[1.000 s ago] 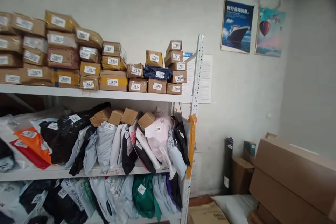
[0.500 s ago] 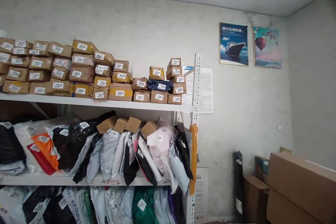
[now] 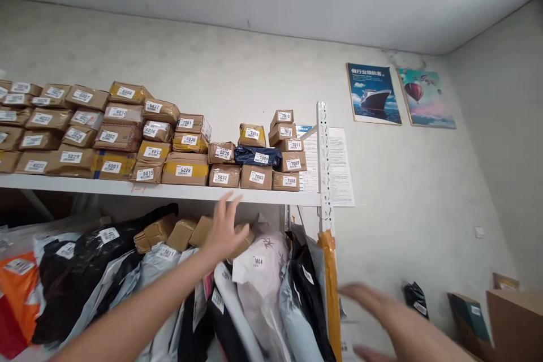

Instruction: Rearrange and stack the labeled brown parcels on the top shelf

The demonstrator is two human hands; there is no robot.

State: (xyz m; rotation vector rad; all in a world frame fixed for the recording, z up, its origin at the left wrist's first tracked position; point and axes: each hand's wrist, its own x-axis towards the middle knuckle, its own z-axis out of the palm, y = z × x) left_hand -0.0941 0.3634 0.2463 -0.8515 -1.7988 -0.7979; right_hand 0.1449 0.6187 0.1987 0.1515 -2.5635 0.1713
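Observation:
My left hand is raised in front of the shelving, fingers spread and holding nothing. Its fingertips come up just below the edge of the white upper shelf. Closest above are the small cardboard boxes labelled 6032 and 7003, with a dark blue wrapped parcel labelled 7004 on top of them. Behind and below the hand hangs a pale pink bag, also labelled 7004. At the lower right, my right hand is smeared by motion, thumb and fingers apart, with nothing visible in it.
Stacked labelled boxes line the upper shelf leftward. A white perforated post wrapped in orange tape ends the rack. Mailer bags crowd the shelf beneath, including a black one. Large cartons stand at lower right.
Both my hands have come into view, the left reaching up toward the upper shelf. My view has tilted up and moved closer to the rack.

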